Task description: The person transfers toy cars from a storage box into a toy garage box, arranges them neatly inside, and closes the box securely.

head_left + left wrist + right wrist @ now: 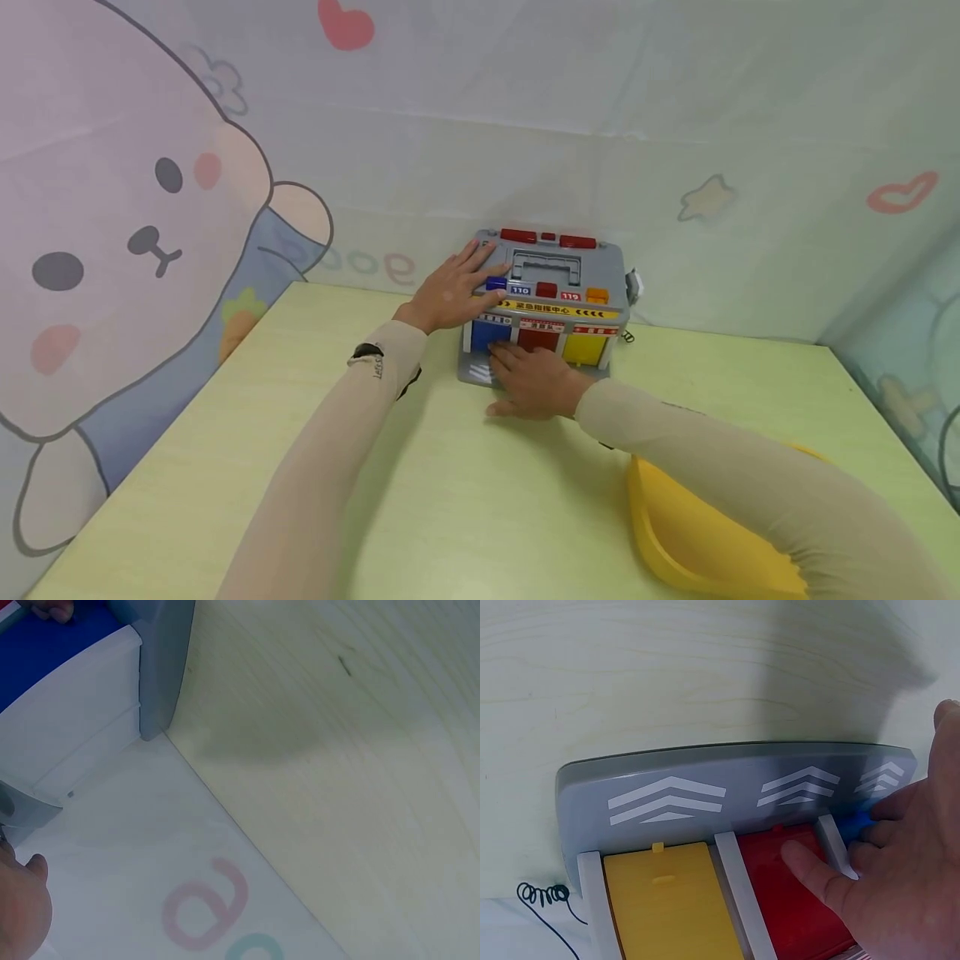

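A grey toy rescue station [547, 310] stands at the back of the table, with a blue door [491, 335], a red door [780, 892] and a yellow door [671, 907] along its front. Fingers spread, my left hand [450, 292] rests on the left part of its roof, beside the blue button and the folded handle [546, 268]. My right hand [536, 385] reaches across the front, its fingertips at the lower part of the blue door. One finger of it lies over the red door in the right wrist view. The right palm hides part of the base.
A yellow tray [647, 533] sits at the right front, partly under my right forearm. A dark coiled cord [544, 892] lies beside the station's right end. Behind stands a printed cloth backdrop [450, 125], close to the station.
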The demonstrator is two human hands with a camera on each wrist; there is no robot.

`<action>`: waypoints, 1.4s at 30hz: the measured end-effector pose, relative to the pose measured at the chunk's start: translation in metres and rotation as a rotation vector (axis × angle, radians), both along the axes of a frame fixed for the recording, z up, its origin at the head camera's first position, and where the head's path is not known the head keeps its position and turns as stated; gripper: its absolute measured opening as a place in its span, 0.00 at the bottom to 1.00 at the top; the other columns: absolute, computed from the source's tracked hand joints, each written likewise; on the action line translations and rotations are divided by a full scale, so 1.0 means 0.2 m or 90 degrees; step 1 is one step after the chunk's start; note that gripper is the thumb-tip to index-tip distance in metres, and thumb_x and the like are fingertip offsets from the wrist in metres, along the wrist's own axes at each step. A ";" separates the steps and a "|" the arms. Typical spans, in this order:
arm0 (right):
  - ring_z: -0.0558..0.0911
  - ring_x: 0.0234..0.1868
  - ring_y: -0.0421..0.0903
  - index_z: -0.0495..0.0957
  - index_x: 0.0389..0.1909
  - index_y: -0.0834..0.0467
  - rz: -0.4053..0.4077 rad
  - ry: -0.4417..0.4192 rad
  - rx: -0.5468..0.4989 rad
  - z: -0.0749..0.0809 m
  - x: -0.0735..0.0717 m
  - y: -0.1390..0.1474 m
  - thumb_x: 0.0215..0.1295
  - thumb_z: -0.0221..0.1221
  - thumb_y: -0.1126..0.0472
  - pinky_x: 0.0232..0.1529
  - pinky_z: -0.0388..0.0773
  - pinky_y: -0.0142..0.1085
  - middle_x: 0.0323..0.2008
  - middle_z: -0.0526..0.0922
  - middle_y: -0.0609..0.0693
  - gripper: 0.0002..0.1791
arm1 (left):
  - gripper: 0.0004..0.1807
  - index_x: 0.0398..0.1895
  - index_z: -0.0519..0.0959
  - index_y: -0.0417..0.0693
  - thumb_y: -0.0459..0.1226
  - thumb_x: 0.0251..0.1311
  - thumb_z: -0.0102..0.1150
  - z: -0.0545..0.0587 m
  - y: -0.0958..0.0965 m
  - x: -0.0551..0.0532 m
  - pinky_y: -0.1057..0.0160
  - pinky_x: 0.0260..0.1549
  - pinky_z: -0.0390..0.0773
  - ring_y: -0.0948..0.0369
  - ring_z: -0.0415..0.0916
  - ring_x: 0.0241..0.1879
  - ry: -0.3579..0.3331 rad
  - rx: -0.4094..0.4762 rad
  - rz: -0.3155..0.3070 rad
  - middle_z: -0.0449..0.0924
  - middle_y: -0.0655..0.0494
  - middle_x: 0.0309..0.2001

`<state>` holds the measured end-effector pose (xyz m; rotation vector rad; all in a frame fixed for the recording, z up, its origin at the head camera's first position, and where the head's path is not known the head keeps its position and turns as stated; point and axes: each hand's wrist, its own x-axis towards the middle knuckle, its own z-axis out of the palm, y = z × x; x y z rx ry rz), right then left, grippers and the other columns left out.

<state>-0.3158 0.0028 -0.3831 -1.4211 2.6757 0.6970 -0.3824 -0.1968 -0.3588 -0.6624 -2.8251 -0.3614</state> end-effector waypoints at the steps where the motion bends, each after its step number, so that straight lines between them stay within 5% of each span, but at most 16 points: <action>1: 0.57 0.79 0.53 0.56 0.78 0.58 -0.001 0.001 0.002 0.00 0.00 0.00 0.69 0.40 0.27 0.71 0.68 0.49 0.79 0.55 0.55 0.48 | 0.32 0.78 0.60 0.64 0.59 0.73 0.41 0.00 0.00 0.00 0.47 0.78 0.43 0.54 0.31 0.82 -0.001 -0.001 0.001 0.41 0.54 0.82; 17: 0.57 0.79 0.54 0.58 0.77 0.56 0.007 -0.009 0.008 0.01 0.00 -0.01 0.68 0.48 0.29 0.72 0.67 0.50 0.79 0.55 0.57 0.47 | 0.32 0.78 0.58 0.64 0.59 0.74 0.40 0.00 -0.01 0.00 0.48 0.78 0.42 0.54 0.30 0.82 -0.003 0.006 -0.005 0.39 0.55 0.82; 26: 0.55 0.80 0.56 0.61 0.76 0.44 0.005 -0.057 0.002 0.01 -0.01 -0.01 0.69 0.48 0.30 0.74 0.62 0.53 0.79 0.53 0.57 0.39 | 0.32 0.78 0.59 0.64 0.59 0.73 0.41 0.00 -0.01 0.00 0.46 0.78 0.42 0.55 0.30 0.82 -0.003 0.010 -0.004 0.40 0.55 0.82; 42: 0.53 0.80 0.55 0.59 0.77 0.45 0.015 -0.088 -0.046 0.05 0.03 0.10 0.71 0.47 0.33 0.75 0.60 0.54 0.79 0.53 0.55 0.38 | 0.32 0.78 0.60 0.63 0.58 0.73 0.42 -0.02 0.00 -0.02 0.41 0.77 0.46 0.54 0.30 0.82 0.009 0.014 -0.008 0.40 0.54 0.82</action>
